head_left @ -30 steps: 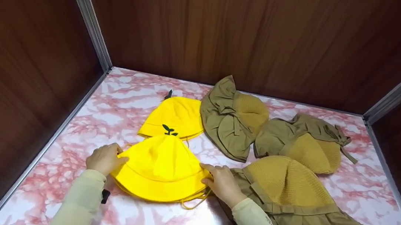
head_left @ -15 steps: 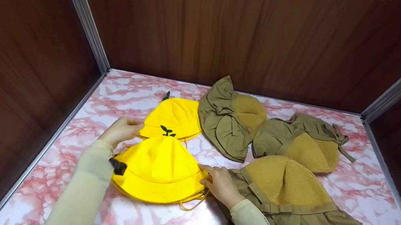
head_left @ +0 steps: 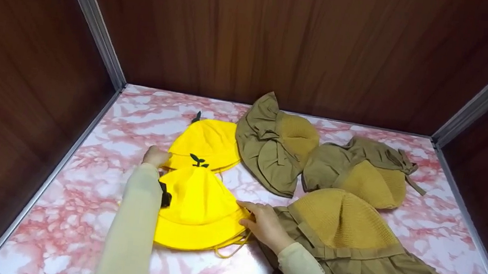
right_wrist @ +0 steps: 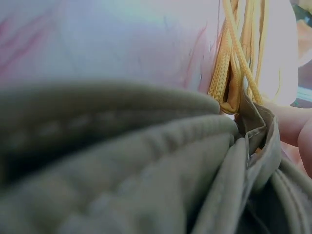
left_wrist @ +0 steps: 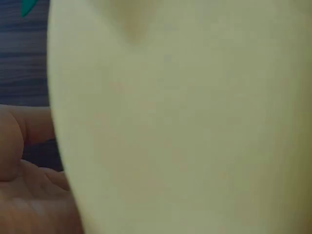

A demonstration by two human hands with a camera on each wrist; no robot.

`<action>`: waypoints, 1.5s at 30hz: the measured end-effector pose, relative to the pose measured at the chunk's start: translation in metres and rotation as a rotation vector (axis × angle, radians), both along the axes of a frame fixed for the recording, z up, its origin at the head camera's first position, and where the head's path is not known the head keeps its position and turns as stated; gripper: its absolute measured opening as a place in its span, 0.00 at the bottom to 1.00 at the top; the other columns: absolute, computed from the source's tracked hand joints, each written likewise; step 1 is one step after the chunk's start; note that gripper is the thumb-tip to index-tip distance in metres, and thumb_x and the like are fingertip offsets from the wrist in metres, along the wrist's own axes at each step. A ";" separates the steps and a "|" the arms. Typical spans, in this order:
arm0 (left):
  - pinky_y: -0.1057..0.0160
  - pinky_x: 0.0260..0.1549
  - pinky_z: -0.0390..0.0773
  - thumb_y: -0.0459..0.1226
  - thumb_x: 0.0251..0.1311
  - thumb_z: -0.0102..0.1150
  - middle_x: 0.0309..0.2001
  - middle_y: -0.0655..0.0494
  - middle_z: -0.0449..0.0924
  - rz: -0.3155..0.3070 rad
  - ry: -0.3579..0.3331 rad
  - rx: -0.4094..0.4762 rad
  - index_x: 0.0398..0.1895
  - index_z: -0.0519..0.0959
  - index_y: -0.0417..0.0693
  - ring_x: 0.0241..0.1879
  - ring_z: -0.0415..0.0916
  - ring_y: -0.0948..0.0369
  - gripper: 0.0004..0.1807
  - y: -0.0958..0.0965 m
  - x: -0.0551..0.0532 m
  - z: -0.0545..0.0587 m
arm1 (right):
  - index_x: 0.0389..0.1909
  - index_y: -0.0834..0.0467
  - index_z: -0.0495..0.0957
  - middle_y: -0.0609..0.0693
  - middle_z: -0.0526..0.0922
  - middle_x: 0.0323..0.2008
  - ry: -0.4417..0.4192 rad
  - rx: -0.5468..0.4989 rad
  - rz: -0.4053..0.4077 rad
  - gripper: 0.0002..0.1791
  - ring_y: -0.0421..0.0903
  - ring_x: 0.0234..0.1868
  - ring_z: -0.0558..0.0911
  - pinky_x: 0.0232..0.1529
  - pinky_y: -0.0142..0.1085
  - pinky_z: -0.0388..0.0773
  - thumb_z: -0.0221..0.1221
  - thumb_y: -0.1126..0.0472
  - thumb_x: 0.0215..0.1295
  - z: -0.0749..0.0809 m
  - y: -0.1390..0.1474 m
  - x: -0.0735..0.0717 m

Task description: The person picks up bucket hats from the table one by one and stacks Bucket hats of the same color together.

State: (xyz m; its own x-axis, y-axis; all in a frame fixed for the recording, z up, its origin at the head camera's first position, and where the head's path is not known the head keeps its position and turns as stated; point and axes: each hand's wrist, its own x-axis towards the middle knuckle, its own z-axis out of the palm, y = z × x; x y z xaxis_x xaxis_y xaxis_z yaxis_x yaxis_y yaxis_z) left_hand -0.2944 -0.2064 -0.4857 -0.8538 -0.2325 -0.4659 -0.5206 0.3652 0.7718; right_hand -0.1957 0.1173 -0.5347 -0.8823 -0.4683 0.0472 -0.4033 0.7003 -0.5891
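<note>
Two yellow bucket hats with dark green sprout trims lie on the left. My right hand (head_left: 265, 224) pinches the right side of the front yellow hat (head_left: 201, 200) between thumb and fingers. My left hand (head_left: 157, 157) is at the left brim edge of the rear yellow hat (head_left: 209, 140); its fingertips are mostly hidden, and I cannot tell whether they grip. Pale yellow cloth (left_wrist: 180, 126) fills most of the left wrist view, covering part of that hand. Yellow cords (right_wrist: 239, 53) hang beside the right hand in the right wrist view.
A large olive hat with a mustard mesh crown (head_left: 344, 220) lies under the right forearm. Two more olive hats, one upper middle (head_left: 269, 158) and one at right (head_left: 370, 182), lie behind it. Brown wood-grain panels (head_left: 258, 43) wall the pink marbled table (head_left: 85, 184).
My left hand has let go of the front yellow hat's left side and moved forward to the rear yellow hat's brim. My right hand keeps its hold on the front hat.
</note>
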 end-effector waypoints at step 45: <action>0.51 0.64 0.73 0.33 0.76 0.41 0.74 0.48 0.59 0.225 0.403 0.916 0.76 0.53 0.53 0.71 0.62 0.52 0.28 0.075 -0.012 0.034 | 0.63 0.61 0.75 0.61 0.80 0.59 -0.107 -0.117 0.028 0.25 0.61 0.60 0.78 0.63 0.55 0.72 0.62 0.62 0.66 -0.001 0.005 -0.003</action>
